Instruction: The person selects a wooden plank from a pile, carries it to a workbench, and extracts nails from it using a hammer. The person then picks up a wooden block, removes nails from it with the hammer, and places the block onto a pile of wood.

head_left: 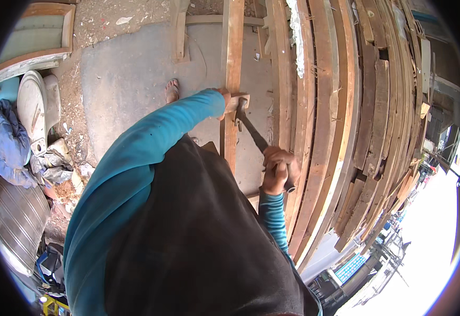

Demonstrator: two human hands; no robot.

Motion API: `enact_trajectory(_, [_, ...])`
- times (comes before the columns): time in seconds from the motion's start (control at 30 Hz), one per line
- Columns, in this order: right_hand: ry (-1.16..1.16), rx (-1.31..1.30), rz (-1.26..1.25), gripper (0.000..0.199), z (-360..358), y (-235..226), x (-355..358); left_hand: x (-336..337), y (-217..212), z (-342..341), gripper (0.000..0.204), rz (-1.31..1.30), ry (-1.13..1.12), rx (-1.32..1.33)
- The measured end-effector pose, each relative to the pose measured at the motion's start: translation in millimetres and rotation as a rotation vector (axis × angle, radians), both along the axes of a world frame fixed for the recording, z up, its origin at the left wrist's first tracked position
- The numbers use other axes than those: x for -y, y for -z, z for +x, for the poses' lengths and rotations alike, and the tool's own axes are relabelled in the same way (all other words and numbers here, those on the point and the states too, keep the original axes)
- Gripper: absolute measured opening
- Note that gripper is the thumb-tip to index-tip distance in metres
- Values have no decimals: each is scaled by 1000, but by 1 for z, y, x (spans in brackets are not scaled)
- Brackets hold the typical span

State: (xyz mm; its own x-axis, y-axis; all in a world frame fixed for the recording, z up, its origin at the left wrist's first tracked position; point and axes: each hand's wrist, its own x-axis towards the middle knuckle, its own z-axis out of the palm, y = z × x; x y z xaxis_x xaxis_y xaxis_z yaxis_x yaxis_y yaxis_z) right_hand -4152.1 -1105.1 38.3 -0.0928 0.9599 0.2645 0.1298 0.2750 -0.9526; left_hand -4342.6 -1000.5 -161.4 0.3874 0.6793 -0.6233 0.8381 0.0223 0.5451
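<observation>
My right hand (281,169) is wrapped round the dark handle of a claw hammer (252,131). The hammer's head lies at a short wooden block (233,104), which sits across a long upright-running timber beam (234,52). Whether the head touches the block or hovers just over it, I cannot tell. My left hand (223,100) grips the block's left end, its fingers partly hidden by the blue sleeve and the wood. Below the block, the beam runs on towards my body and passes behind my dark shirt front.
Long rough planks (319,105), some with nails sticking out, are stacked along my right. A grey sheet (124,68) covers the ground. At the left stand a white toilet seat (32,100), blue cloth (7,139), a ribbed metal drum (18,218) and a framed panel (37,31).
</observation>
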Motion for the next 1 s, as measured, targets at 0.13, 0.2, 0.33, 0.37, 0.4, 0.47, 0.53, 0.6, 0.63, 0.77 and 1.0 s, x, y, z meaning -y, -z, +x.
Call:
enact_trajectory(0.13, [109, -112, 40, 43, 11, 2, -10, -17, -33, 13, 70, 14, -4, 59])
enact_trajectory(0.2, [123, -123, 14, 40, 22, -50, -29, -11, -77, 46, 68, -71, 13, 23])
enact_trajectory(0.33, [146, -52, -133, 31, 66, -68, -75, -65, -85, 65, 72, -25, -40, -177])
enact_trajectory(0.37, [121, -93, -69, 24, 74, -55, -85, -73, -87, 57, 72, -13, -64, -182])
enact_trajectory(0.4, [85, -206, -85, 16, 79, -52, -104, -84, -87, 50, 73, 10, -92, -189])
enact_trajectory(0.47, [138, -222, -2, 12, 88, -49, -113, -98, -92, 58, 73, 46, -81, -171])
enact_trajectory(0.53, [203, -249, -34, 12, 82, -55, -124, -109, -101, 62, 73, 68, -64, -169])
enact_trajectory(0.6, [273, -273, 18, 14, 73, -59, -139, -115, -104, 65, 73, 62, -38, -171])
enact_trajectory(0.63, [333, -271, 37, 15, 72, -63, -145, -120, -103, 72, 73, 55, 1, -164])
enact_trajectory(0.77, [387, -200, 58, 18, 55, -94, -182, -131, -109, 62, 74, 48, 34, -175])
enact_trajectory(1.0, [235, -284, -126, 20, 17, -161, -208, -141, -147, 29, 75, 34, 89, -200])
